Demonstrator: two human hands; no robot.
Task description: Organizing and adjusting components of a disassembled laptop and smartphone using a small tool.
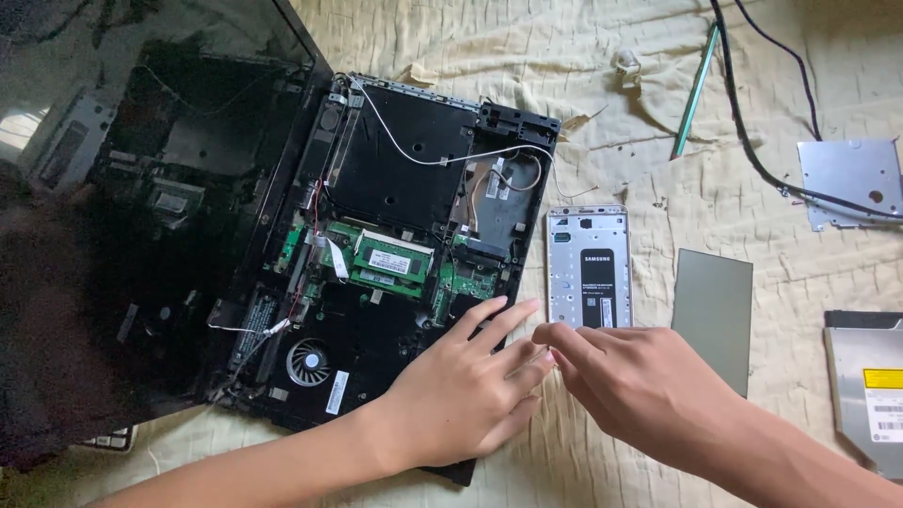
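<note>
An opened black laptop base [404, 179] lies on a cream quilted cloth, its green circuit boards, memory module [392, 262] and round fan [308, 361] exposed. My left hand [466, 390] rests flat on the laptop's near right corner, fingers spread, holding nothing. My right hand [625, 381] reaches in from the right, fingertips close together near the bottom edge of a silver drive caddy with a black drive [590, 268], which lies just right of the laptop. The fingertips of both hands almost meet.
The glossy dark laptop screen [141, 188] stands open at left. A grey rectangular plate [713, 315], an optical drive [870, 386], a metal bracket [851, 179], black cables [752, 141] and a green strip [696, 89] lie on the cloth [602, 113] to the right.
</note>
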